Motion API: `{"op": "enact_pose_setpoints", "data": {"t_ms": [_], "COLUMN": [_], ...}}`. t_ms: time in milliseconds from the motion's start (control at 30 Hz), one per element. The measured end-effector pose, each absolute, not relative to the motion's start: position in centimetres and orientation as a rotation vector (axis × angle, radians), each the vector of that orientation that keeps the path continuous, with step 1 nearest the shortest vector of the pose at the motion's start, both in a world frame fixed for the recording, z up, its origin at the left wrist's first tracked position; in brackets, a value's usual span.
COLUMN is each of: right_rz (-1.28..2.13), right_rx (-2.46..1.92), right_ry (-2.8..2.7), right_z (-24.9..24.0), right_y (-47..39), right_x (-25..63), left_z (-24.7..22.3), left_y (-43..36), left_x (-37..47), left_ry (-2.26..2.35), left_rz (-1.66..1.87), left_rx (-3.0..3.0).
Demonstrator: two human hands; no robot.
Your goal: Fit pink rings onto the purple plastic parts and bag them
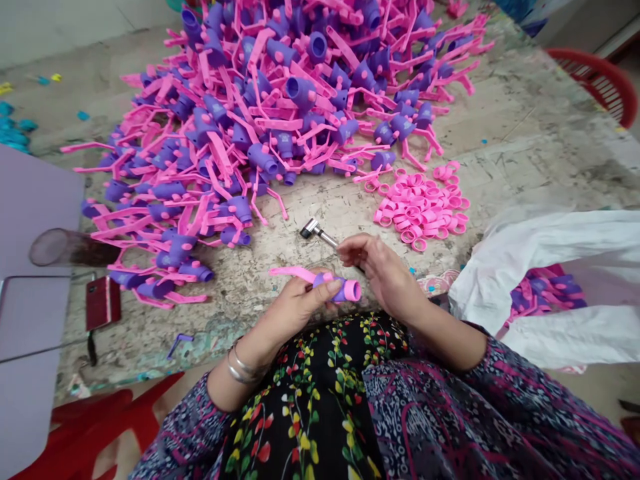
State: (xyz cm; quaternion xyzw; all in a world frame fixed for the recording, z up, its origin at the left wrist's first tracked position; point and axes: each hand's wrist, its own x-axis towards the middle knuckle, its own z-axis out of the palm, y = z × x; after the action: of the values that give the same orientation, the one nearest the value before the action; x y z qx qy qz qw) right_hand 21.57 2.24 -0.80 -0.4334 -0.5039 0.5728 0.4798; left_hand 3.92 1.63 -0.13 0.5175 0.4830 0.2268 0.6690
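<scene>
My left hand (287, 313) clamped on purple-pink part (334, 291), lower centre of frame; pink ring (353, 291) at tip. Right hand (393, 283) by hammer (311, 229); cannot tell grip. Best: part steady, ring square.

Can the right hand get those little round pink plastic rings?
Probably yes. The right hand seems free, and the little round pink plastic rings lie close by on the worn tabletop, with nothing I can see in between.

I see a worn, paint-stained tbl (530, 140), pale wall (75, 23) upper L, red plastic chair (600, 83) upper R, red furn. (100, 427) & pale flr (583, 397) below.
</scene>
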Motion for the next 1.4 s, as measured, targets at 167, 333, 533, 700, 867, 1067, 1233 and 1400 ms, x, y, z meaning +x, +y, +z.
{"op": "enact_pose_setpoints", "data": {"t_ms": [167,333,533,700,867,1067,1233,1400], "right_rz": [1.788,1.799,1.753,1.755,1.905,1.87,1.49,1.07], "right_rx": [-0.941,-0.99,-0.963,-1.002,-0.979,-0.89,-0.997,-1.279], "right_ry": [-0.784,-0.763,-0.748,-0.744,-0.694,-0.892,-1.219,-1.283], "right_z": [-0.2,0.0,-1.5,-2.8,-2.5,-1.9,-2.5,-0.4], "right_y": [2.7,1.9,1.2,1.0,2.3,1.5,-0.4,-1.2], "right_x": [18.7,17.6,17.9,17.9,18.7,19.8,21.1,29.7], "left_z": [0.6,-0.4,-0.9,-1.8,-2.6,-2.2,-0.2,3.3], "left_y": [0.8,-0.4,-0.7,-0.5,0.2,0.8,0.6,1.3], "left_x": [5.1,5.7,6.0,5.9,6.6,7.5,7.6,5.7], "left_ry": [1.236,1.531,1.528,1.544,1.468,1.459,1.25,0.914], "left_rz": [0.549,0.677,0.564,0.411,0.545,0.622,0.512,0.456], "left_rx": [1.43,1.583,1.741,1.769,1.37,0.838,1.315,1.767]}}
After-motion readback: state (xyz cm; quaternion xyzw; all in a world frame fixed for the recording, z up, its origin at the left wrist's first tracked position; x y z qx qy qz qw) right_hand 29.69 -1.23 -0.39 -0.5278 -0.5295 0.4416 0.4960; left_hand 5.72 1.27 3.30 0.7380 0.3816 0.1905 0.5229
